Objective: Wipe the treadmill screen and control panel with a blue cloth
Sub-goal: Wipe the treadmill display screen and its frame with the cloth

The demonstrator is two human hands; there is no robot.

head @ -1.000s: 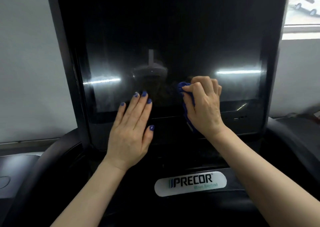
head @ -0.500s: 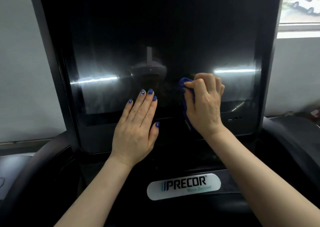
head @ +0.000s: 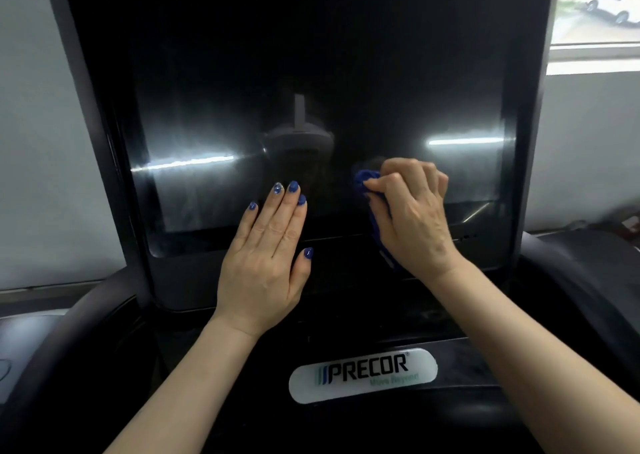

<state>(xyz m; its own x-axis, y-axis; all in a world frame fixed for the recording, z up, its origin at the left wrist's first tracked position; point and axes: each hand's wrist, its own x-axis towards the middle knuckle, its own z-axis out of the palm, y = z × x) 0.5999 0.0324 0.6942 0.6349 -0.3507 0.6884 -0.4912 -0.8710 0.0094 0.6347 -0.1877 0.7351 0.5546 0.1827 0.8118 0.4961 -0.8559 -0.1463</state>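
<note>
Nearest to the camera, below both wrists, the white oval badge [head: 363, 375] with the word PRECOR sits on the dark control panel [head: 346, 318], which lies under the forearms.

Above it, the left hand [head: 265, 263] lies flat on the lower edge of the treadmill screen [head: 311, 73]. Its fingers are straight and close together, the thumb is a little apart, and it holds nothing; the palm covers the border between the glass and the dark frame below. The nails are painted blue.

Just beside it, to the right, the right hand [head: 412, 221] has its fingers curled around the blue cloth [head: 365, 178] and presses it against the glass. The cloth is bunched up. One part comes out past the thumb and index finger, toward the left hand, and another part hangs down under the palm, near the wrist. The two hands are near but do not touch each other.

Further from the grip, the screen is dark and switched off. It shows two long bright reflections of lamps, one to the left of the left hand and one up and to the right of the cloth hand.

Behind the machine, far to the upper right of the grip, a window [head: 595, 7] shows white cars outside. A pale wall [head: 41, 142] is on both sides.
</note>
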